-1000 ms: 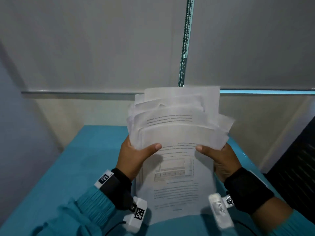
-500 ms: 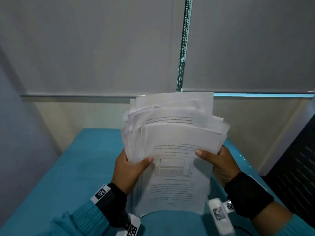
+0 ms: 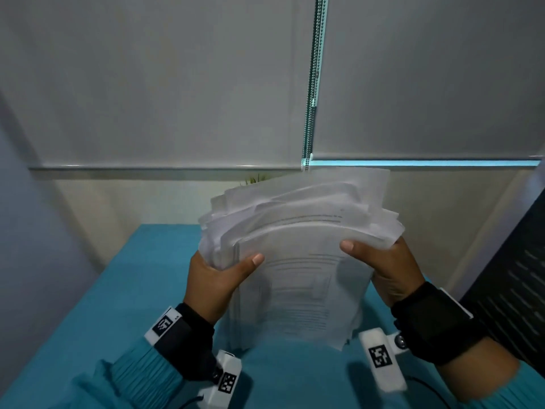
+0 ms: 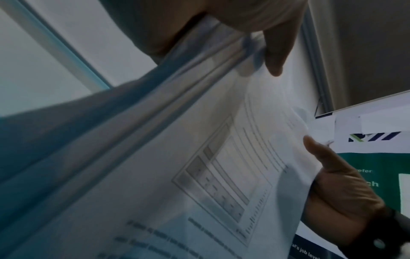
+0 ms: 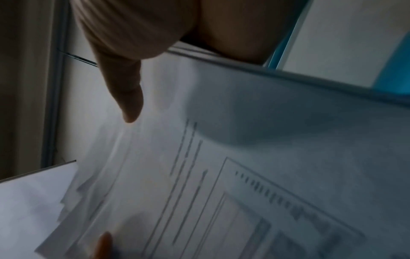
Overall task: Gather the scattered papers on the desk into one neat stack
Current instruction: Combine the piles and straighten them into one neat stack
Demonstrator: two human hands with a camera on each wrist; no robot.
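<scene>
A thick bundle of white printed papers (image 3: 298, 261) stands nearly upright over the teal desk (image 3: 124, 305), its top edges uneven and fanned. My left hand (image 3: 218, 273) grips the bundle's left edge, thumb across the front sheet. My right hand (image 3: 389, 267) grips the right edge, thumb on the front too. The bundle's bottom edge is at or just above the desk; contact is unclear. The left wrist view shows the front sheet (image 4: 221, 175) with a printed table and my left thumb (image 4: 275, 52) on it. In the right wrist view the papers (image 5: 244, 175) fill the frame beneath my right thumb (image 5: 131, 98).
Grey roller blinds (image 3: 177, 84) with a bead chain (image 3: 312, 84) hang behind the desk. A bit of green plant (image 3: 253, 180) peeks above the papers. A dark slatted panel (image 3: 513, 276) stands at the right. The left wrist view catches a green and white poster (image 4: 372, 157).
Both hands slid down the bundle's sides and the papers dropped lower toward the desk. The top edges are still fanned and now blurred by motion.
</scene>
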